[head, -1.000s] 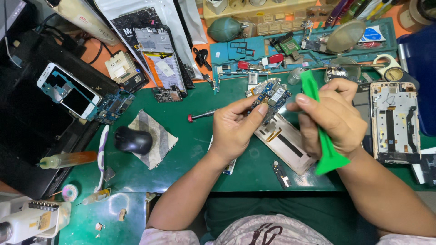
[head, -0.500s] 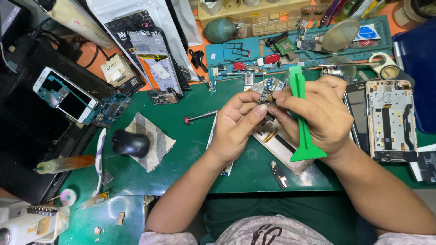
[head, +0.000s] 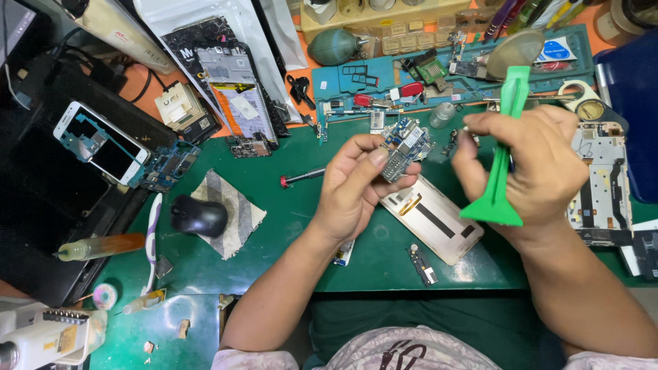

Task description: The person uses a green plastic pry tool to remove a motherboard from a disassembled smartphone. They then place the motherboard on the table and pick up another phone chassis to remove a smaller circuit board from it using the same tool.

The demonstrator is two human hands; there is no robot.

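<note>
My left hand [head: 356, 181] holds a small blue phone circuit board [head: 406, 145] between thumb and fingers, lifted above the green mat [head: 288, 219]. My right hand [head: 538, 168] grips a green plastic pry tool [head: 502, 154], its wide flat end pointing down toward me, a little right of the board and not touching it. Under both hands lies a white phone back shell [head: 432, 219], flat on the mat.
A red-tipped screwdriver [head: 301, 177] lies left of my left hand. A black mouse [head: 199, 215] sits on a cloth. A white phone [head: 101, 142], a phone frame [head: 603, 185], a blue parts tray [head: 439, 72] and a small loose part [head: 419, 264] surround the mat.
My hands have parted: the right hand with the green tool has pulled away to the right of the board, which the left hand still holds.
</note>
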